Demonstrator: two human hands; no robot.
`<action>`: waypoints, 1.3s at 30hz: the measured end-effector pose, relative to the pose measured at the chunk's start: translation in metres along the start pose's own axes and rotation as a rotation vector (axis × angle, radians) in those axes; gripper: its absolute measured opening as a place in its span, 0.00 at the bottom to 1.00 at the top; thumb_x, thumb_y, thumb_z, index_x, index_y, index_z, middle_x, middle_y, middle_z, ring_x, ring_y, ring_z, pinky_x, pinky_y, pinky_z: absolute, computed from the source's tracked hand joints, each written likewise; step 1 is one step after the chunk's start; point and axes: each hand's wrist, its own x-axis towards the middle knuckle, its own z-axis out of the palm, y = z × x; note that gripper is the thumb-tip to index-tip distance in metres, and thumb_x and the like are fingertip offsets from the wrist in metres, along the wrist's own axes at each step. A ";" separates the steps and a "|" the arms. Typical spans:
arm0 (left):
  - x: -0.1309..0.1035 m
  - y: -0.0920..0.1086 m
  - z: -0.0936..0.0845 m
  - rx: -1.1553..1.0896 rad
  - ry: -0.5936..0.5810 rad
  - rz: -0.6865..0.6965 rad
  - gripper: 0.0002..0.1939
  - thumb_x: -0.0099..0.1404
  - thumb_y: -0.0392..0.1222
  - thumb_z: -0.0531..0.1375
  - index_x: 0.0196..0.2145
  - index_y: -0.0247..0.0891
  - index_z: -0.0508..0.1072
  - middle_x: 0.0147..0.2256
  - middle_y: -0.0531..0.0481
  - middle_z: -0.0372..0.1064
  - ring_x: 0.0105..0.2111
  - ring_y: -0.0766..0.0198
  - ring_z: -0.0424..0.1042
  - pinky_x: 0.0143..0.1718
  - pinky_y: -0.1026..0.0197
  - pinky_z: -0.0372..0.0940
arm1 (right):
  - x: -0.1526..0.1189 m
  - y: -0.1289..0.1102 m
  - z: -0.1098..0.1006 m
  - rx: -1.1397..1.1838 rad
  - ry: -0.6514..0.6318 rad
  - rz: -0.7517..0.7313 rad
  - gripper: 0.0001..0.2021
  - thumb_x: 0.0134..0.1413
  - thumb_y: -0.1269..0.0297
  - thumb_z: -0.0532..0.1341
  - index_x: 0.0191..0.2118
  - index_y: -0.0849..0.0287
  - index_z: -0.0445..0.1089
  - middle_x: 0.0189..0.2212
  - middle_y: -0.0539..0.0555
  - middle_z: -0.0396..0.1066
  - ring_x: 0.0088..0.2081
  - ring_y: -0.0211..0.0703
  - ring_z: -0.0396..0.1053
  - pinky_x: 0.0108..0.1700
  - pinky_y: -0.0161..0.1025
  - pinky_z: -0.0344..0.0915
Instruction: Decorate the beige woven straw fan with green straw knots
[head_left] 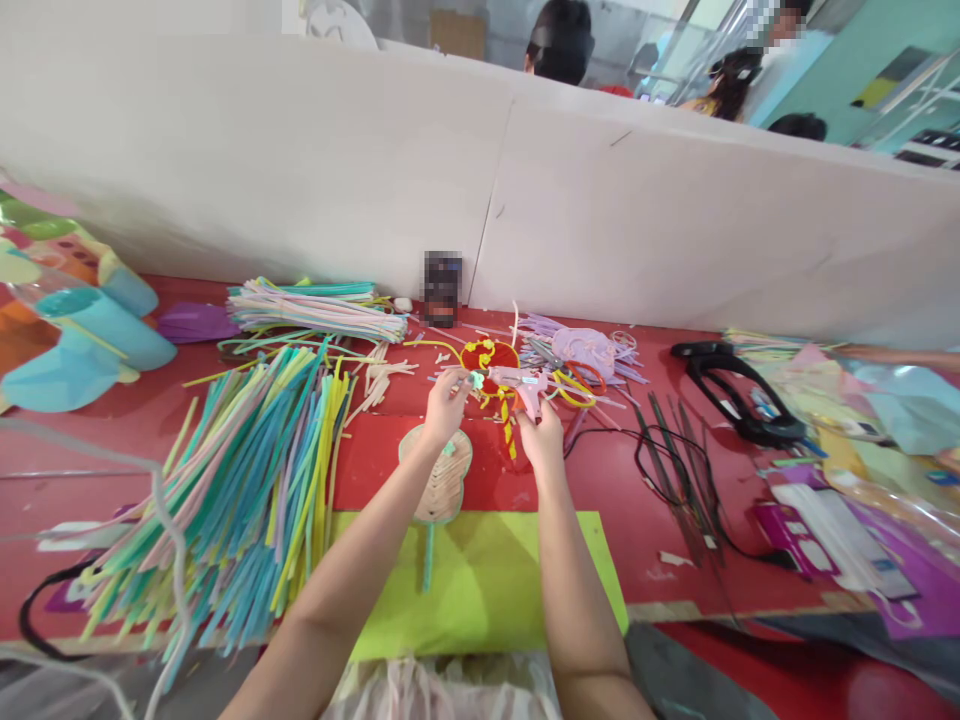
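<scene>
My left hand pinches a small mint-green piece between its fingertips. Around the handle of a pink glue gun my right hand is closed, and the gun's nozzle points left at the green piece. Just behind both hands is a red round piece with yellow flowers, with a twisted yellow stem hanging toward me. A beige gourd-shaped piece with a green rim lies below my left wrist, partly behind my left forearm, its green stem over a yellow-green sheet.
A large pile of coloured pipe cleaners covers the left side, another bundle behind it. Purple pieces lie behind my right hand. Dark sticks, a black cable and a black ring-shaped object are at right. A white partition rises behind.
</scene>
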 end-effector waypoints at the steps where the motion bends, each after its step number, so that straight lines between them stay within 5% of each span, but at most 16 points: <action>1: 0.000 0.000 0.000 -0.006 0.003 -0.009 0.08 0.63 0.42 0.52 0.32 0.40 0.70 0.39 0.48 0.69 0.45 0.59 0.65 0.52 0.55 0.57 | 0.000 0.000 0.000 -0.002 0.000 0.005 0.17 0.45 0.59 0.58 0.44 0.54 0.68 0.30 0.54 0.72 0.38 0.51 0.70 0.39 0.41 0.63; 7: -0.001 -0.006 -0.002 -0.029 0.035 -0.037 0.09 0.63 0.44 0.52 0.34 0.39 0.70 0.38 0.48 0.69 0.43 0.60 0.66 0.50 0.56 0.57 | 0.001 0.003 -0.001 0.027 0.007 0.001 0.15 0.44 0.58 0.58 0.41 0.54 0.69 0.28 0.53 0.72 0.37 0.50 0.70 0.39 0.41 0.63; 12: -0.006 -0.009 -0.022 -0.004 0.102 -0.083 0.09 0.63 0.44 0.52 0.34 0.39 0.69 0.32 0.51 0.68 0.36 0.63 0.66 0.42 0.61 0.59 | 0.002 0.005 0.000 0.005 0.003 0.014 0.15 0.44 0.58 0.58 0.41 0.55 0.69 0.28 0.53 0.71 0.35 0.50 0.69 0.38 0.40 0.62; 16: -0.010 -0.003 -0.046 0.130 0.039 -0.055 0.10 0.64 0.45 0.52 0.32 0.38 0.69 0.29 0.52 0.67 0.33 0.64 0.66 0.39 0.63 0.59 | 0.002 0.005 0.003 0.019 0.041 0.000 0.18 0.45 0.57 0.57 0.43 0.57 0.67 0.28 0.53 0.71 0.33 0.48 0.68 0.36 0.39 0.61; 20: -0.012 0.002 -0.059 0.186 -0.066 0.000 0.09 0.63 0.43 0.52 0.32 0.38 0.70 0.31 0.50 0.68 0.34 0.62 0.66 0.40 0.62 0.59 | -0.001 0.002 0.006 -0.013 -0.033 -0.003 0.13 0.44 0.54 0.57 0.35 0.56 0.68 0.23 0.49 0.68 0.28 0.45 0.66 0.32 0.37 0.59; 26: -0.020 -0.010 -0.049 0.118 0.067 -0.051 0.09 0.63 0.43 0.53 0.36 0.40 0.71 0.35 0.48 0.69 0.37 0.61 0.67 0.42 0.60 0.60 | -0.010 -0.008 0.008 -0.036 -0.065 -0.051 0.10 0.45 0.54 0.56 0.28 0.56 0.63 0.20 0.48 0.63 0.24 0.42 0.62 0.28 0.35 0.55; 39: -0.019 -0.003 -0.027 -0.143 0.121 -0.112 0.12 0.62 0.47 0.54 0.35 0.38 0.72 0.36 0.49 0.72 0.39 0.60 0.70 0.44 0.60 0.62 | -0.019 -0.015 0.005 -0.007 -0.135 -0.046 0.08 0.46 0.56 0.55 0.27 0.55 0.60 0.17 0.46 0.60 0.23 0.42 0.61 0.27 0.35 0.54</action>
